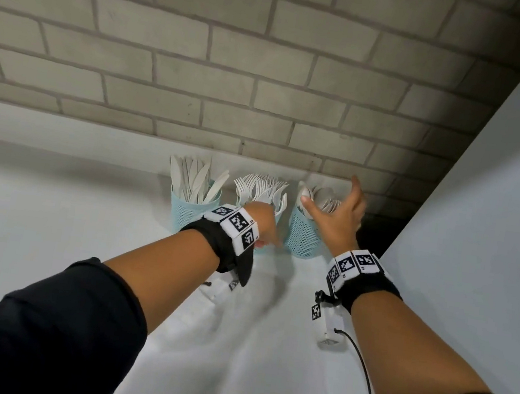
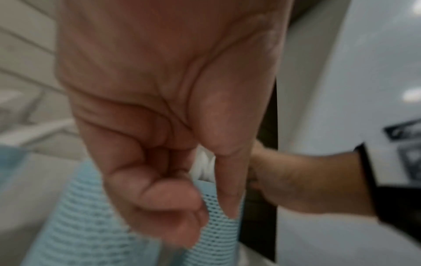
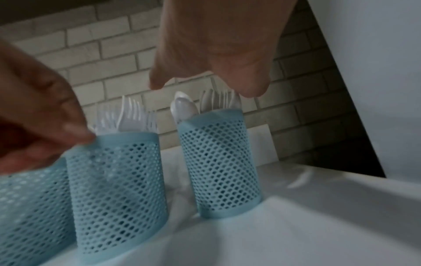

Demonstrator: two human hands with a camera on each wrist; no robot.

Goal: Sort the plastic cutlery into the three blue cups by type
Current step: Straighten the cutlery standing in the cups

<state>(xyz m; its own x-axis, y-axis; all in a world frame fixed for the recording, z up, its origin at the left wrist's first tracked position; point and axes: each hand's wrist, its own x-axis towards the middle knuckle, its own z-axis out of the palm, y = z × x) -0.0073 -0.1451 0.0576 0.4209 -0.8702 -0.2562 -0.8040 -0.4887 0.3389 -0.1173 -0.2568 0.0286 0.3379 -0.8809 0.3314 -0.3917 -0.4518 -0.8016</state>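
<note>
Three blue mesh cups stand in a row against the wall. The left cup (image 1: 190,214) holds knives (image 1: 193,178), the middle cup (image 3: 116,180) holds forks (image 1: 263,187), and the right cup (image 1: 301,238) holds spoons (image 3: 184,108). My left hand (image 1: 263,223) is in front of the middle cup near its rim. Its fingers are curled with the thumb straight, and it holds nothing in the blurred left wrist view (image 2: 182,198). My right hand (image 1: 338,207) hovers over the spoon cup with fingers spread and nothing in it.
The cups stand on a white table (image 1: 259,345). A brick wall (image 1: 232,94) runs close behind them. A white panel (image 1: 486,226) rises on the right, with a dark gap (image 1: 376,235) beside the spoon cup. A black cable (image 1: 366,382) hangs from my right wrist.
</note>
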